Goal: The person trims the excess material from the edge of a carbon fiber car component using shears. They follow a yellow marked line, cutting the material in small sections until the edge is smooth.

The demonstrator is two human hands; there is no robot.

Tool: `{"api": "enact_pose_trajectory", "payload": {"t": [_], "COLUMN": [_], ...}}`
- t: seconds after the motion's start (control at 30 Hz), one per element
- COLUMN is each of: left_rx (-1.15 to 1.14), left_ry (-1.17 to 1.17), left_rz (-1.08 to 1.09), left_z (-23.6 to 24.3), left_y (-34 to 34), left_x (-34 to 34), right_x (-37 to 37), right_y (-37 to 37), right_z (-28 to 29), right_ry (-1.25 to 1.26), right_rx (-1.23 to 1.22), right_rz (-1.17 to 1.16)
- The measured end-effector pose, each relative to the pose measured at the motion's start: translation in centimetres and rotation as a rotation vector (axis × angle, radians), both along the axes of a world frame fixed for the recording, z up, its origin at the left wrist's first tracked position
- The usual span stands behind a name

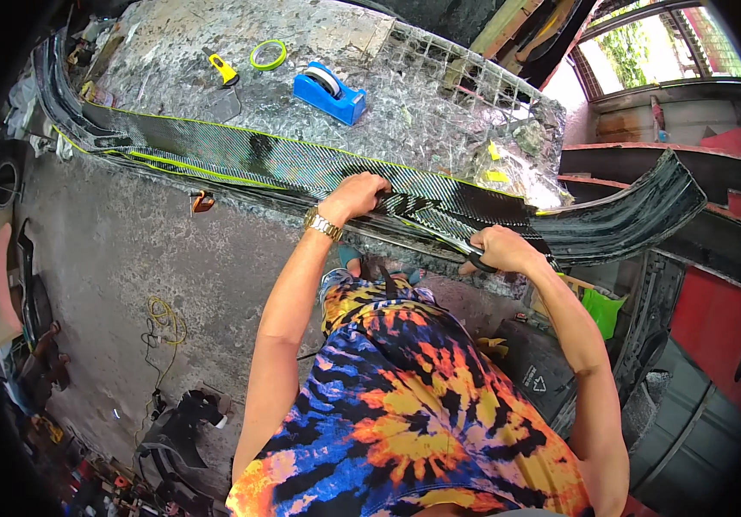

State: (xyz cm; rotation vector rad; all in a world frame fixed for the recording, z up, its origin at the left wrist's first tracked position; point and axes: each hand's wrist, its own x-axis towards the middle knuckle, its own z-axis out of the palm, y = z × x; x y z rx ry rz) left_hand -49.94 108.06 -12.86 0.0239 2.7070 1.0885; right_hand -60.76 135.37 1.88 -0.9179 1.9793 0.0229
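A long strip of black woven carbon-fibre fabric (189,140) with yellow-green edging lies along a long curved dark mould (625,224) at the front of the workbench. My left hand (358,194), watch on the wrist, has its fingers pinched on the fabric where it bunches near the middle. Farther right, my right hand (501,247) is closed around black-handled scissors (481,261) at the fabric's front edge; their blades are hard to make out.
On the scuffed bench (146,52) are a blue tape dispenser (329,96), green tape (281,53) and a yellow cutter (221,69). An orange clamp (202,202) hangs at its front. A cord (164,323) and dark parts (172,439) lie on the floor. Red panels (724,336) stand at right.
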Motion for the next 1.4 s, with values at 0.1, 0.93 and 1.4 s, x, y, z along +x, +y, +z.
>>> {"api": "enact_pose_trajectory", "payload": {"t": [0.1,0.93,1.4], "left_rx": [0.019,-0.07,-0.101], "left_ry": [-0.02,-0.013,0.019], "left_rz": [0.002,0.078,0.108], "left_z": [0.3,1.8,1.8], "left_y": [0.0,-2.7,-2.4], "left_x": [0.3,3.7,4.3], "right_x": [0.1,2.9,2.2], "right_y": [-0.2,-3.1,-3.2], "right_z": [0.1,-0.8,-0.9], "right_ry": [0.026,0.055,0.093], "right_rx": [0.055,0.042,0.069], "right_rz": [0.08,0.034,0.105]}}
